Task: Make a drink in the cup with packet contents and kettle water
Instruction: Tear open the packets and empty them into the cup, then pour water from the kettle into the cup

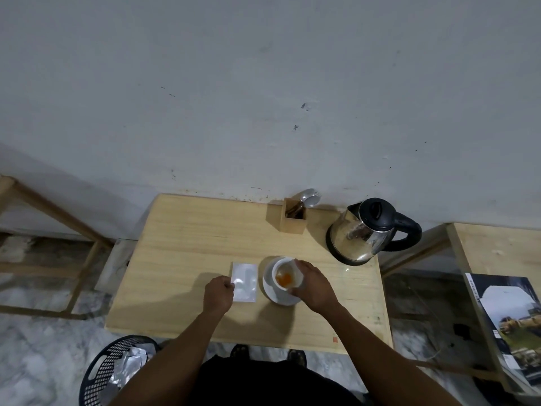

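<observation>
A white cup stands on a white saucer near the middle of the wooden table. Orange powder lies in the cup's bottom. My right hand wraps around the cup's right side. A silvery white packet lies flat just left of the saucer. My left hand pinches the packet's left edge. The steel kettle with a black lid and handle stands at the back right, lid closed.
A wooden holder with spoons stands at the back by the wall. A black basket with used packets sits on the floor at front left. Wooden frames flank the table, and a magazine lies on the right shelf.
</observation>
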